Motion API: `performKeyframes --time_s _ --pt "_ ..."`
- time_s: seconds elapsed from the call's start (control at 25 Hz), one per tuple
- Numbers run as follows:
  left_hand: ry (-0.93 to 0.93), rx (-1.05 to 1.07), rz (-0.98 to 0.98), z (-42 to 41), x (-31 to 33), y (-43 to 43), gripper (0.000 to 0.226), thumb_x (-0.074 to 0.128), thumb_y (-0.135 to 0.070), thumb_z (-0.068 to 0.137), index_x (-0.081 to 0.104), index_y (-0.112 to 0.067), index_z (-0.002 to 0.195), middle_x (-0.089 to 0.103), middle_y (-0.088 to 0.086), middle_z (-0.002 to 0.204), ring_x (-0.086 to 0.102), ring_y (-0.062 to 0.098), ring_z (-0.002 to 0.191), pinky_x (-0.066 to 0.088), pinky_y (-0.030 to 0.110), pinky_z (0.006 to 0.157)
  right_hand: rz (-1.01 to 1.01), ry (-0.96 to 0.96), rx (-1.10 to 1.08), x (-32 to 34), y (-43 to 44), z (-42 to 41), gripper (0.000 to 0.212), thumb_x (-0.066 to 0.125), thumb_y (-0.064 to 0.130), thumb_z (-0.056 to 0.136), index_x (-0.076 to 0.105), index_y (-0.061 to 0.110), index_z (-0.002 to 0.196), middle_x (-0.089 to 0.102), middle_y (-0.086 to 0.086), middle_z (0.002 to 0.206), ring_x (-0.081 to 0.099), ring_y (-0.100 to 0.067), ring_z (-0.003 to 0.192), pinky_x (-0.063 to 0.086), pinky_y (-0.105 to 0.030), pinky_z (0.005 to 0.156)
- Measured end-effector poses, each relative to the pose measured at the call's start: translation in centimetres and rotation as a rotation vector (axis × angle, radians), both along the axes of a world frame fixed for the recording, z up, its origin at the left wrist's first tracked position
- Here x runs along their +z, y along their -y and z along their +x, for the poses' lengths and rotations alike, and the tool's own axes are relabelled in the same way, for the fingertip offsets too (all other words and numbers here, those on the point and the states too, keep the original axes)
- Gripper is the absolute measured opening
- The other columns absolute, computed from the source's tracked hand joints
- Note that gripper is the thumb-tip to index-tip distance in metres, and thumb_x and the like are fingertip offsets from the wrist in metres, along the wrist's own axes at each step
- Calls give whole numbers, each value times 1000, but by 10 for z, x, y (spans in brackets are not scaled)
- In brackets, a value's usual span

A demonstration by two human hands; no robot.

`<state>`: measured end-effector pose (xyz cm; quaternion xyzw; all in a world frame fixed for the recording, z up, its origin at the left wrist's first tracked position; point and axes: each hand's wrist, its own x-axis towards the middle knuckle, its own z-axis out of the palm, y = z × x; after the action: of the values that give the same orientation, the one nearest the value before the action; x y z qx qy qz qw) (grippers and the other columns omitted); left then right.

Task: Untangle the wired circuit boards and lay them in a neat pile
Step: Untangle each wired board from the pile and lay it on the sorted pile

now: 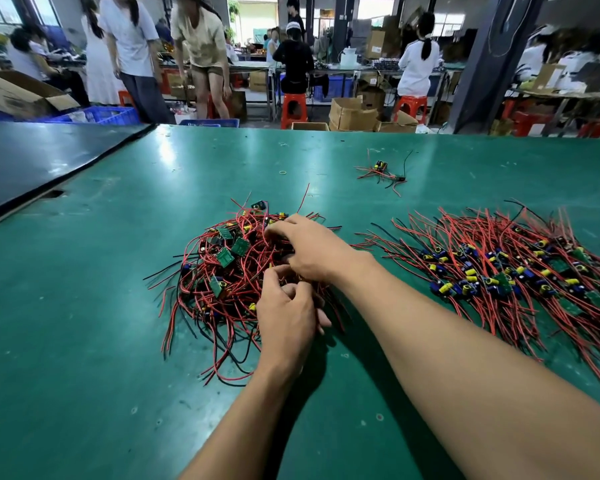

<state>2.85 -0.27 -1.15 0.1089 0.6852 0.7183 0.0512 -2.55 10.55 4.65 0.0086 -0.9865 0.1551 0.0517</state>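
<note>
Digging into the tangled heap (229,268) of wired circuit boards, lying mid-table on the green table (84,341), just left of the neat pile (499,271) already combed out in rows. Curling the left hand (286,313) at the heap's near right edge, thumb and forefinger pinching red wires. Hooking the right hand (312,247) over the top just beyond, fingers bent and tips gripping among the leads, exact wire hidden.

Judging from here: risking lifting several boards at once, with looped wires snagging on neighbouring components. Risking tightening knots instead of loosening them by pulling hard. Possibly straining a solder joint by tugging a lead rather than the board itself. Also risking dragging loose ends rightward into the neat pile and re-tangling it.
</note>
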Motion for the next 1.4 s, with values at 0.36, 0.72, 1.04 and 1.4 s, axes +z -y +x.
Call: performKeyframes --time_s 0.36,0.72,1.04,1.4 --pt "-258 94 -213 20 8 -2 16 60 -5 86 63 -21 91 64 -7 60 59 -2 56 46 19 60 -263 -226 -138 -21 -15 53 39 64 5 81 68 21 116 64 -10 113 60 -28 105 48 -38 95" --pt "-429 30 -169 42 9 -12 13 66 -14 90 58 -18 81 62 -7 63 57 4 60 38 6 57 -600 -414 -358 -39 -37 130 28 71 1 81 74 21 100 71 8 99 62 1 87 48 -12 79" --pt "-366 65 -160 38 11 -8 9 66 -14 90 62 -20 84 66 -8 71 60 2 63 49 17 59 -871 -244 -309 -42 -52 163 66 80 3 79 56 43 125 66 1 110 64 -8 91 56 -30 89" --pt "-571 -130 -557 36 -1 -12 26 70 -26 84 65 -27 109 70 -11 96 64 12 92 49 29 85 -388 -300 -462 -43 -62 164 31 72 9 85 72 20 114 67 13 81 59 6 73 37 -1 71"
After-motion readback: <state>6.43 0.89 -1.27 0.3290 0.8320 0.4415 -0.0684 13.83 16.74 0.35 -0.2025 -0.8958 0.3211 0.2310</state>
